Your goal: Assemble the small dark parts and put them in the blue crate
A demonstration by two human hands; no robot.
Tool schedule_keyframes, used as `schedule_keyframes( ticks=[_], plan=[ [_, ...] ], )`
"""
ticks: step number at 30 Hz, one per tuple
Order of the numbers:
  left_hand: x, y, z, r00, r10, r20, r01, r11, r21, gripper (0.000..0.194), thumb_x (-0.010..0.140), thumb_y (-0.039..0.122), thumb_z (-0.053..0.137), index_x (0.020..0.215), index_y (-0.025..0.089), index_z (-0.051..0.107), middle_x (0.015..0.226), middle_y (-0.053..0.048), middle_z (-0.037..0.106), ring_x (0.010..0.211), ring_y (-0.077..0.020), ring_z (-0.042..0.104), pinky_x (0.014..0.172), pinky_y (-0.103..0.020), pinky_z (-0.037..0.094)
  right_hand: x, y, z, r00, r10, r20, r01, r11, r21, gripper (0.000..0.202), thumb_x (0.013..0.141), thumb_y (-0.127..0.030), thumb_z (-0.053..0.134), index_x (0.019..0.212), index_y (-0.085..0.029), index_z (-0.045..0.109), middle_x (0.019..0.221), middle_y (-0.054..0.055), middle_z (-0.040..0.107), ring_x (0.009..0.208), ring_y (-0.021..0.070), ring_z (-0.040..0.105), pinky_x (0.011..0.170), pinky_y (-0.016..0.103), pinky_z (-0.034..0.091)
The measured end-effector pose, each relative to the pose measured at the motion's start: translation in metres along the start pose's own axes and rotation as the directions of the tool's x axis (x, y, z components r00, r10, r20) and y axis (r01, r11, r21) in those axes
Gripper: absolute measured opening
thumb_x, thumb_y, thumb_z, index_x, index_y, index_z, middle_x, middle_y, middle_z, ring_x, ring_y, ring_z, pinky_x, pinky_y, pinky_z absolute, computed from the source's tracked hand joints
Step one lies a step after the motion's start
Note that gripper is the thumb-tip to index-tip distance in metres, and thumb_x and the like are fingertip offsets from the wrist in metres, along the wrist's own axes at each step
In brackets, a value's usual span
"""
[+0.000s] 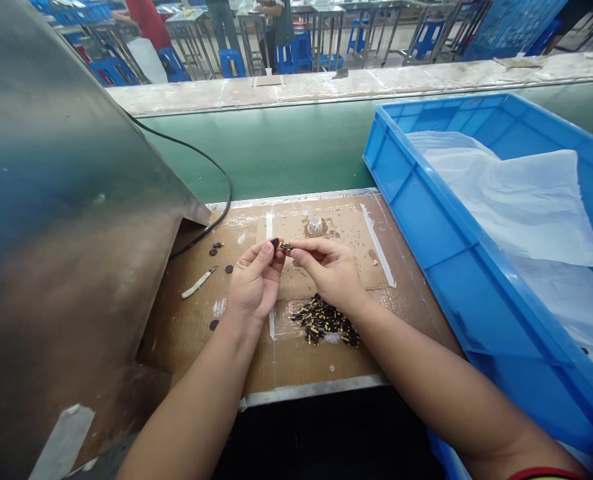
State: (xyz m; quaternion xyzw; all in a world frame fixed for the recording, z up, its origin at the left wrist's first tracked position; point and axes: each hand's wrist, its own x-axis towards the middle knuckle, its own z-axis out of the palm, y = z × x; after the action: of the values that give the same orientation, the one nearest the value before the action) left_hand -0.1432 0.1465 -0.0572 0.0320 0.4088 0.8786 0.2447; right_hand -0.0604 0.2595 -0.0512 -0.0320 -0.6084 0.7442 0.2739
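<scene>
My left hand (pixel 257 277) pinches a small dark round piece (pixel 275 243) above the cardboard-covered table. Close beside it, my right hand (pixel 332 267) holds a small black-and-yellow piece (pixel 286 247) between thumb and fingers; the two pieces meet or nearly meet. Under my right wrist lies a pile of black-and-yellow pieces (pixel 321 320). Left of my hands are a white-handled knife (pixel 199 283) and several dark discs, one of them (pixel 229 269) near my left fingers. A small clear cup (pixel 315 225) stands beyond my hands.
A large blue crate (pixel 441 233) with white sheets (pixel 526 193) stands at the right. A metal housing (pixel 76 200) fills the left, with a black cable (pixel 201 152) beside it. Behind the table runs a green belt (pixel 276 147); people, tables and blue stools are farther back.
</scene>
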Motion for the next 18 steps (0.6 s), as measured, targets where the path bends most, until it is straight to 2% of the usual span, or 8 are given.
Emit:
schedule_keyframes(
  ticks=[7,13,18],
  plan=[
    [-0.0016,0.0008,0.0012,0.999,0.021,0.038,-0.022,0.999,0.024,0.028,0.059,0.026,0.095,0.078,0.018,0.076,0.088,-0.002,0.075,0.078,-0.007,0.068,0.08,-0.015,0.055,-0.0013,0.0014,-0.0007,1.0,-0.029,-0.004,0.028,0.997,-0.07,0.017,0.088,-0.021,0.073,0.103,-0.025,0.078,0.107,0.004,0.078,0.101,0.0184,0.073,0.098,0.042,0.059],
    [-0.0023,0.0012,0.0021,0.997,0.045,0.063,-0.049,0.996,0.072,0.025,0.061,0.029,0.094,0.077,0.019,0.077,0.088,-0.003,0.075,0.077,-0.0079,0.067,0.08,-0.017,0.056,-0.0008,0.0007,-0.0029,1.0,-0.027,0.002,0.027,0.994,-0.107,0.018,0.09,-0.022,0.071,0.106,-0.026,0.077,0.11,0.004,0.077,0.101,0.0179,0.073,0.096,0.04,0.06],
    [-0.0031,0.0002,0.0009,0.996,0.061,0.06,-0.067,0.993,0.1,0.024,0.063,0.029,0.093,0.078,0.019,0.077,0.09,-0.003,0.075,0.081,-0.0093,0.068,0.081,-0.018,0.056,-0.0013,-0.0018,-0.0033,0.996,-0.09,-0.007,0.087,0.976,-0.198,0.017,0.089,-0.023,0.071,0.104,-0.027,0.078,0.108,0.003,0.078,0.1,0.0183,0.073,0.095,0.04,0.06]
  ],
)
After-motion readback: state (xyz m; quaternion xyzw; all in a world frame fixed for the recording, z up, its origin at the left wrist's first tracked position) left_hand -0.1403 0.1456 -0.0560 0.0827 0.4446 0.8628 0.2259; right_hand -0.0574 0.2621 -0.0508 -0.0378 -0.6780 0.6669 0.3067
